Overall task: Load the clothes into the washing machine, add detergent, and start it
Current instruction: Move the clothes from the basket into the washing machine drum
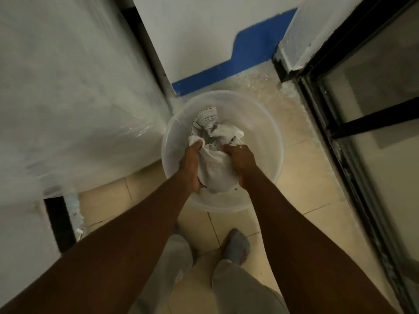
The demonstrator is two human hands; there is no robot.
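Note:
A round translucent plastic basin (267, 141) stands on the tiled floor in front of my feet. Inside it lies a bundle of white clothes (216, 168), with a striped piece (205, 120) at the far side. My left hand (191, 164) grips the bundle's left side. My right hand (241, 159) grips its right side. Both hands are down inside the basin. A large white appliance wrapped in clear plastic film (74, 98) fills the left of the view; its top and lid are not visible.
A white wall with a blue painted base strip (226, 73) stands behind the basin. A black-framed glass door (367, 114) runs along the right. Beige floor tiles (301, 175) lie between basin and door. My socked feet (237, 244) stand just behind the basin.

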